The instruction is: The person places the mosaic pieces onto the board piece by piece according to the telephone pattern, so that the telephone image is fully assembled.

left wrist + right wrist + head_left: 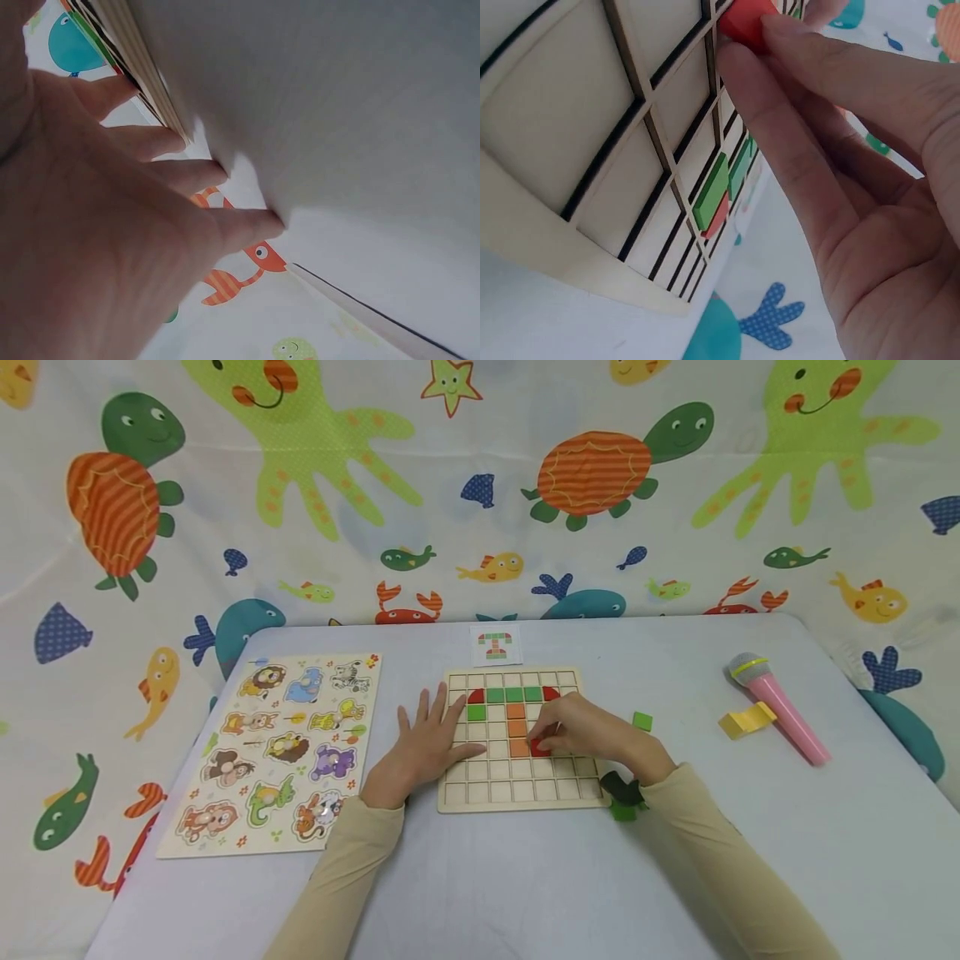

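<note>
A wooden grid board (491, 797) lies flat on the table. My left hand (423, 747) spreads its fingers over the board's left edge, thumb lying across the squares; in the left wrist view the hand (112, 202) has straight fingers. My right hand (596, 731) pinches a red tile (538, 748) between thumb and fingers, just right of the lowest orange tile (519, 748). Close up, the red tile (746, 22) sits at the grid ribs. Along an upper row run green tiles (513, 695) between two red end tiles (476, 696). Another green tile (476, 712) sits below the left red one.
A pattern card (496, 646) lies behind the board. Left is an animal puzzle board (281, 756). On the right are a loose green tile (642, 721), a yellow block (747, 721) and a pink toy microphone (787, 714). Dark green pieces (622, 810) lie by my right wrist.
</note>
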Motion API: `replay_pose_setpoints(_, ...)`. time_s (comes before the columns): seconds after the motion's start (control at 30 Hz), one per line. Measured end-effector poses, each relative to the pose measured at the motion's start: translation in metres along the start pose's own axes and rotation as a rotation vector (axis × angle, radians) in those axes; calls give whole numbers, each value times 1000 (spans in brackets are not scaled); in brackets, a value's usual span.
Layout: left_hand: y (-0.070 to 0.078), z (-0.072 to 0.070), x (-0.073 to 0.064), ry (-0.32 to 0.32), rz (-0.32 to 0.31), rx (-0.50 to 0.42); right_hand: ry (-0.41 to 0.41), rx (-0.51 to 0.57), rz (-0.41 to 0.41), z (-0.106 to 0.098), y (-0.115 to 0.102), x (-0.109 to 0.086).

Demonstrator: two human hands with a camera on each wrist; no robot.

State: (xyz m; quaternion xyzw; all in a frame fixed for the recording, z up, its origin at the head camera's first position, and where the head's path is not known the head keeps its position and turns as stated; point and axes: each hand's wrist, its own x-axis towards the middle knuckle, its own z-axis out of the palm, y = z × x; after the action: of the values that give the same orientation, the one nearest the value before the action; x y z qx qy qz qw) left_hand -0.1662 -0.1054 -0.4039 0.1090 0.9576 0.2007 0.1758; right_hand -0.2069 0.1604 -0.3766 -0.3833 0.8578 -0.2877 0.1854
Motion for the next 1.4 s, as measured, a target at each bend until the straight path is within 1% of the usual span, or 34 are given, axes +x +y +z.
replay_pose_setpoints(0.1, 0, 0, 0, 1, 0, 1, -1, -33, 14, 1, -2, 1)
replay_pose_setpoints(0.3, 0, -1, -1, 6, 3, -15, -2, -65, 43, 1, -7, 1)
replay_pose_setpoints(0.43, 0, -1, -1, 5, 4, -11, 1, -97, 33, 2, -8, 2)
replay_pose_setpoints(0.67, 1, -3, 0, 6, 0, -5, 8, -88, 53, 2, -10, 4)
replay_pose_setpoints(0.93, 1, -1, 0, 9, 0, -8, 8, -88, 125, 4, -14, 7)
replay_pose_setpoints(1.1, 2, -2, -1, 10, -1, -4, 27, -85, 146, 6, -16, 7)
replay_pose_setpoints(1.2, 3, -3, -1, 9, -2, -6, 28, -87, 142, 6, -16, 6)
replay_pose_setpoints(1.33, 2, -1, 0, 6, -5, -2, 13, -83, 93, 4, -14, 3)
replay_pose_setpoints(1.4, 1, 0, 0, 5, -6, 1, 0, -51, 67, 2, -11, -1)
